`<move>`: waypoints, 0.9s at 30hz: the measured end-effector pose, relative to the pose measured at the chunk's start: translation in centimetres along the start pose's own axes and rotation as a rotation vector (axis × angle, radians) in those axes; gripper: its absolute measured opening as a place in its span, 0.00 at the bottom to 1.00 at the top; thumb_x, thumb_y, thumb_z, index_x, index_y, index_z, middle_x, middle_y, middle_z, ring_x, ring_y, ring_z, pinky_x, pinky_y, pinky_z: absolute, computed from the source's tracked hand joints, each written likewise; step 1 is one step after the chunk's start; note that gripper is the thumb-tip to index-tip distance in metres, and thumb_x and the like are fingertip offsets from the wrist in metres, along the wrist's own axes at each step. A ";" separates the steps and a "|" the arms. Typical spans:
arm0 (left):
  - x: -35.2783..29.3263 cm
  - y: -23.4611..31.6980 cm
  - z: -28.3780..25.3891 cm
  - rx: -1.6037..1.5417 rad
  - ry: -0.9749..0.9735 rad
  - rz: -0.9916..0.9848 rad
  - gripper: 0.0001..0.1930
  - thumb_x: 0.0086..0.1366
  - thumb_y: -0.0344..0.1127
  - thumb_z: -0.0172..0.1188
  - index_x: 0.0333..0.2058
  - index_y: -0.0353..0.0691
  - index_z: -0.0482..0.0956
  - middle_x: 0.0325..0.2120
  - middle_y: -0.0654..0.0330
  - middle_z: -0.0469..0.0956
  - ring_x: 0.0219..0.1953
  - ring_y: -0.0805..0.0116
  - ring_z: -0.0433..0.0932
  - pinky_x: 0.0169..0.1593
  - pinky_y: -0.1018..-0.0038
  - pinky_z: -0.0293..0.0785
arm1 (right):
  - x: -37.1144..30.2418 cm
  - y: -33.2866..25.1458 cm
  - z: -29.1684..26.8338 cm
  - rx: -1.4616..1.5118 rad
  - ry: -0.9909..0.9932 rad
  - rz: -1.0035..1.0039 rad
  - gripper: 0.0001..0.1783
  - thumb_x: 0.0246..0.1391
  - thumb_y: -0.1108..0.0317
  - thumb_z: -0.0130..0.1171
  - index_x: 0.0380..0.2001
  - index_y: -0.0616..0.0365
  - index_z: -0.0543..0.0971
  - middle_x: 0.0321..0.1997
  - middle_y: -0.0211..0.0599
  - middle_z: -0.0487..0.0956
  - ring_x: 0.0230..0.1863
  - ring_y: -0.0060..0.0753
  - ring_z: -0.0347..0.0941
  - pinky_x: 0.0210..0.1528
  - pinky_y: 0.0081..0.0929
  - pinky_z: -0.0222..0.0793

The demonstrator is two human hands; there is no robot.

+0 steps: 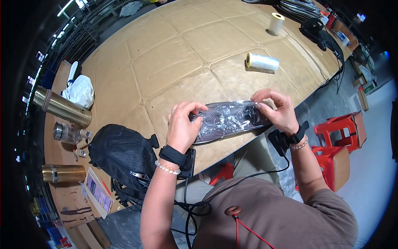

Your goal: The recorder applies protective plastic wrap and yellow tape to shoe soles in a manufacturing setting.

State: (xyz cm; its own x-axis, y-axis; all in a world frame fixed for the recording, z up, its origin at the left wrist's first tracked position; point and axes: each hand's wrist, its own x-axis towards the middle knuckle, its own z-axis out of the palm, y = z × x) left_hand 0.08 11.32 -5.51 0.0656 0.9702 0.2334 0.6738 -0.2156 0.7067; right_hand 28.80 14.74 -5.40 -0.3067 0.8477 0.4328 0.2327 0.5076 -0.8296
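Observation:
A long dark panel (226,120) with a honeycomb-like texture and rounded ends lies at the near edge of the table, partly covered in shiny, wrinkled clear plastic film. I cannot tell its exact kind. My left hand (183,126) is closed around its left end, the thumb on top. At the right end, my right hand (280,111) pinches the far edge between thumb and fingers. A black patch shows through the film near my right thumb. Beyond the panel, a roll of clear film (264,62) lies on its side.
Brown cardboard (174,45) covers the table. A second film roll (275,24) stands far right, near stacked dark panels (296,10). A black mesh bag (122,151), metal flask (62,107) and phone (99,193) sit left. Red stools (331,162) stand right; black cables (244,176) cross my lap.

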 end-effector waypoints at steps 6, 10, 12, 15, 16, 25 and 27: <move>-0.4 -1.4 0.0 -0.039 0.017 0.006 0.03 0.52 0.23 0.62 0.25 0.38 0.80 0.27 0.57 0.76 0.39 0.58 0.75 0.48 0.68 0.70 | -1.1 -0.7 -0.7 -0.131 -0.146 -0.178 0.07 0.45 0.82 0.61 0.29 0.60 0.79 0.35 0.36 0.83 0.43 0.36 0.81 0.49 0.31 0.72; -0.7 -1.5 -0.1 -0.043 0.043 0.005 0.03 0.52 0.23 0.62 0.24 0.38 0.80 0.27 0.57 0.76 0.39 0.57 0.75 0.49 0.67 0.70 | -1.7 -1.0 -0.6 -0.234 -0.210 -0.227 0.08 0.45 0.80 0.63 0.30 0.55 0.79 0.36 0.31 0.83 0.46 0.34 0.80 0.55 0.34 0.68; -0.7 -1.1 -0.2 -0.011 0.039 -0.003 0.03 0.52 0.23 0.62 0.24 0.39 0.80 0.29 0.58 0.76 0.40 0.57 0.75 0.49 0.67 0.69 | -1.9 -1.1 -0.6 -0.265 -0.224 -0.232 0.09 0.46 0.79 0.63 0.32 0.55 0.79 0.37 0.30 0.83 0.47 0.33 0.80 0.56 0.35 0.67; -1.1 -0.6 -0.5 0.167 0.111 0.117 0.06 0.49 0.21 0.62 0.23 0.42 0.82 0.29 0.60 0.76 0.38 0.55 0.73 0.45 0.66 0.69 | -2.1 -1.1 -0.6 -0.307 -0.244 -0.236 0.10 0.47 0.79 0.63 0.33 0.53 0.79 0.38 0.29 0.83 0.49 0.33 0.79 0.59 0.37 0.65; -1.1 -0.5 -0.7 0.165 0.109 0.117 0.06 0.49 0.21 0.62 0.23 0.42 0.82 0.29 0.60 0.76 0.38 0.55 0.73 0.45 0.66 0.69 | -2.2 -1.2 -0.5 -0.334 -0.260 -0.230 0.10 0.47 0.80 0.63 0.33 0.54 0.79 0.39 0.29 0.83 0.50 0.34 0.79 0.59 0.38 0.65; -1.6 0.4 -2.2 0.178 -0.062 0.038 0.04 0.51 0.24 0.65 0.25 0.41 0.84 0.30 0.57 0.75 0.40 0.55 0.75 0.47 0.64 0.72 | -2.5 -1.5 0.0 -0.402 -0.318 -0.183 0.09 0.47 0.76 0.65 0.34 0.54 0.80 0.42 0.30 0.83 0.54 0.36 0.78 0.64 0.43 0.63; -1.9 0.6 -2.9 0.230 -0.166 0.085 0.08 0.54 0.24 0.63 0.31 0.41 0.87 0.34 0.56 0.79 0.41 0.54 0.77 0.49 0.62 0.72 | -2.5 -1.9 -0.3 -0.428 -0.345 -0.169 0.09 0.47 0.73 0.66 0.34 0.55 0.80 0.43 0.31 0.83 0.55 0.36 0.77 0.65 0.44 0.61</move>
State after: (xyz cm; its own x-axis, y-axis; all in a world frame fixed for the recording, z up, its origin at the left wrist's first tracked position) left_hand -1.78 9.03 -3.54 0.2353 0.9588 0.1594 0.8089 -0.2841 0.5148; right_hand 29.40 11.70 -4.82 -0.6389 0.6865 0.3471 0.4848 0.7097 -0.5112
